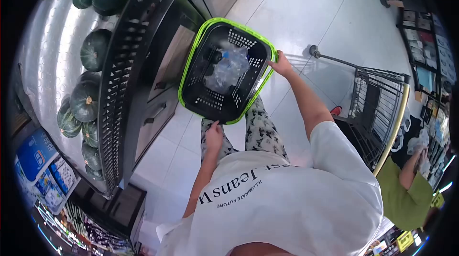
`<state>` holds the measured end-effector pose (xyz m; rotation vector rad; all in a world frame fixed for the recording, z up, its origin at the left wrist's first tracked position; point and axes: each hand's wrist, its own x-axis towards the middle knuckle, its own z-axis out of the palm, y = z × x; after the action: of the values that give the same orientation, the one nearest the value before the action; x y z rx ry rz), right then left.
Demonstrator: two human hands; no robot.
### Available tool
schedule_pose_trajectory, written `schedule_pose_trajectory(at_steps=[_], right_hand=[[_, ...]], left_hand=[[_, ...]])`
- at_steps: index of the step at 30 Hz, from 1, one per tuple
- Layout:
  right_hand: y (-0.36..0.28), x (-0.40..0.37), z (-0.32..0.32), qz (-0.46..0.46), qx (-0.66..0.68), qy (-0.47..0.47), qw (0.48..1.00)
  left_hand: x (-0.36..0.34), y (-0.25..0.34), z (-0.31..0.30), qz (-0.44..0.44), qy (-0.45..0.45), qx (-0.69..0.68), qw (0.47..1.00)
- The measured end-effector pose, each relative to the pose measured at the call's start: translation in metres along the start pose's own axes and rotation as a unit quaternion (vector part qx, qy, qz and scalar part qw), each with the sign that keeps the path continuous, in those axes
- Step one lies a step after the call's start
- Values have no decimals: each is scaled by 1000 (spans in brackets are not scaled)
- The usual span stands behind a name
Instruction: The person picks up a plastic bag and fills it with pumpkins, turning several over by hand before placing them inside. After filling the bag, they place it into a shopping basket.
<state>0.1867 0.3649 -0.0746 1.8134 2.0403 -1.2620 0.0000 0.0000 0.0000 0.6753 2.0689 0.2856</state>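
Observation:
A black shopping basket [198,98] with a bright green rim is held in front of my legs, tilted so that I look down into it. Crumpled clear plastic [224,72] with a touch of blue lies inside; what it wraps I cannot make out. My right hand [281,63] is closed around the rim on the basket's right side. At the near edge, my left hand [213,137] has its fingers on the rim, closed on it, partly hidden under the basket.
To the left, dark green pumpkins [87,100] lie on a shiny display behind a black perforated edge [117,88]. A shopping cart [377,107] stands to the right, near a person in a green top [406,198]. Stocked shelves [420,50] line the far right.

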Motion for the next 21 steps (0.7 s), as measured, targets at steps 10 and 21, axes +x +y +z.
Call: schedule_pose_trajectory(at_steps=[10, 21], right_hand=[[20, -13, 92, 122, 161, -165, 965], [21, 126, 197, 268, 366, -97, 886]], left_hand=[[56, -9, 30, -13, -8, 29, 999], [93, 20, 48, -33, 62, -109, 992]])
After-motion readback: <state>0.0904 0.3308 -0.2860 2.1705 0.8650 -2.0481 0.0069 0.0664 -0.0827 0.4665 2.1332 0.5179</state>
